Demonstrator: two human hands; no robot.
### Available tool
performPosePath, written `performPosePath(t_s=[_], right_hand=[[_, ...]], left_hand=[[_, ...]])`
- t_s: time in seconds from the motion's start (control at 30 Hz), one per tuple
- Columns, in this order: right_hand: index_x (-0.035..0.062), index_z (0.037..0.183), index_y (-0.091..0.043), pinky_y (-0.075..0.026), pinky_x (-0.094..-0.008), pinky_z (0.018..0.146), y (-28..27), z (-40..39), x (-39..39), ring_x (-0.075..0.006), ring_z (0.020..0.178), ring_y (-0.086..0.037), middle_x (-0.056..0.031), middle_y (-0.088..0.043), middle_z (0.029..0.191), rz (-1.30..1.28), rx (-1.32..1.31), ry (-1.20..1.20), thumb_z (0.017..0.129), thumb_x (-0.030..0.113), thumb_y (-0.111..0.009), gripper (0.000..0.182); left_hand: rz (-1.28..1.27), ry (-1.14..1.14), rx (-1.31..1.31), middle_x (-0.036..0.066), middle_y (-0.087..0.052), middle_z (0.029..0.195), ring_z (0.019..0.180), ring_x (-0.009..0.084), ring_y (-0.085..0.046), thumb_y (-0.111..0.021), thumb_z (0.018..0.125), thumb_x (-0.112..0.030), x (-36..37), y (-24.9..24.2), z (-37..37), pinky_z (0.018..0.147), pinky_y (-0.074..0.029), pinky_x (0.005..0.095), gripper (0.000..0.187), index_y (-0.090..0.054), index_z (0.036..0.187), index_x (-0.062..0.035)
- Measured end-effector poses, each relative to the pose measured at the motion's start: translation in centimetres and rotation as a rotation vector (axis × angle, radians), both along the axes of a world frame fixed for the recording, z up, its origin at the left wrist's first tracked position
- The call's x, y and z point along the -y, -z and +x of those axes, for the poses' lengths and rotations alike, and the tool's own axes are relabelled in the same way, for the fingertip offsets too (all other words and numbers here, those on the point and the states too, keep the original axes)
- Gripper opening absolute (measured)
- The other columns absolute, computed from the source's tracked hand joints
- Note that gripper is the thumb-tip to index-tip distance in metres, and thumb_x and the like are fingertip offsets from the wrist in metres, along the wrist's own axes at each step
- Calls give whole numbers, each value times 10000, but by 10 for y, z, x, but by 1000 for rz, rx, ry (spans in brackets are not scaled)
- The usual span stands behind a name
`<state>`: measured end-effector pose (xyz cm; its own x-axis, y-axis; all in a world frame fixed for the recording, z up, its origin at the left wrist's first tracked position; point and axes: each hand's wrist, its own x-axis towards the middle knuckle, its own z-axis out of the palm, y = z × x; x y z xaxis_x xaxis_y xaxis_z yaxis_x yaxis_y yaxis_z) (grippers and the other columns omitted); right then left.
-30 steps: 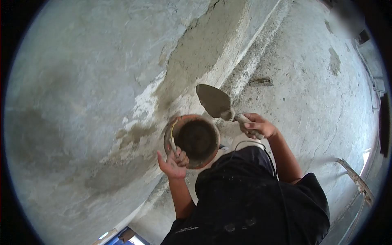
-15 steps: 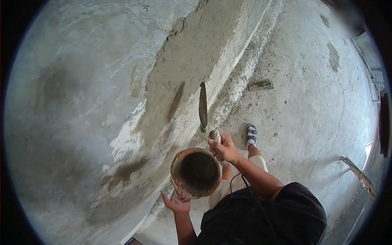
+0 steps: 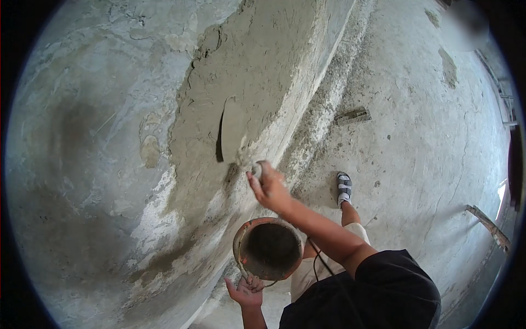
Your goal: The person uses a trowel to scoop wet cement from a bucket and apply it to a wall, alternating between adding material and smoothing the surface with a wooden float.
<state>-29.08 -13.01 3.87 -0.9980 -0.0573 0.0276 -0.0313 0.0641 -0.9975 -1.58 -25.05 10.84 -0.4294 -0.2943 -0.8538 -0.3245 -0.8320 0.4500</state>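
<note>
— Since before, the right hand [image 3: 269,188] has carried the trowel [image 3: 233,130] up, flat against the wet plaster [image 3: 257,71] on the wall [image 3: 82,137], fist closed on its handle.

— Left hand [image 3: 245,290]?

— Gripping the bowl [image 3: 267,249] probably by its rim. Bare floor [image 3: 416,126] lies open rightward, beyond the wall's foot.

Your right hand [image 3: 268,186] has swung the trowel [image 3: 233,130] up from beside the mortar pan [image 3: 268,249] and laid its blade flat against the wet plaster on the wall [image 3: 82,137] (a second ago it hung edge-on, clear of it). Your left hand [image 3: 245,290] has carried the pan lower.
</note>
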Motion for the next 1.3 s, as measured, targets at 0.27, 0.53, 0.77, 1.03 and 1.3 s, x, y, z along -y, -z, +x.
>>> performPosePath(t_s=[0.27,0.53,0.77,1.03,1.3], right_hand=[[9,1103,-439,-468,-455,631,10,53,2,-415,706,-603,-209,-591,753,34,154,28,909,200,-593,313],[-10,1067,-436,-409,-462,554,-39,-5,-5,-422,612,-538,-208,-527,646,83,64,28,929,187,-574,277],[8,960,-408,-415,-481,602,8,1,-2,-440,637,-540,-209,-523,627,23,211,141,943,209,-545,244],[37,1056,-421,-447,-477,632,-23,1,18,-461,709,-576,-234,-575,733,-93,125,21,942,205,-541,235],[16,1033,-431,-450,-491,614,30,69,1,-469,693,-580,-244,-572,709,16,220,-74,923,216,-569,267]], left_hand=[[-20,-31,42,-17,-268,544,474,126,-235,-370,767,-808,-2,-2,-9,485,-197,260,741,-403,681,-72],[-16,0,22,-25,-266,507,437,124,-191,-403,765,-802,-6,6,-16,460,-195,254,734,-416,679,-73],[4,53,19,-26,-257,501,433,126,-181,-389,763,-811,-8,6,-25,460,-193,259,740,-426,684,-76],[9,33,28,-26,-286,546,445,125,-207,-387,771,-805,-13,6,-26,460,-197,256,740,-431,707,-69],[8,43,33,-29,-285,550,455,121,-217,-414,768,-794,-13,8,-30,456,-196,249,733,-431,705,-65]])
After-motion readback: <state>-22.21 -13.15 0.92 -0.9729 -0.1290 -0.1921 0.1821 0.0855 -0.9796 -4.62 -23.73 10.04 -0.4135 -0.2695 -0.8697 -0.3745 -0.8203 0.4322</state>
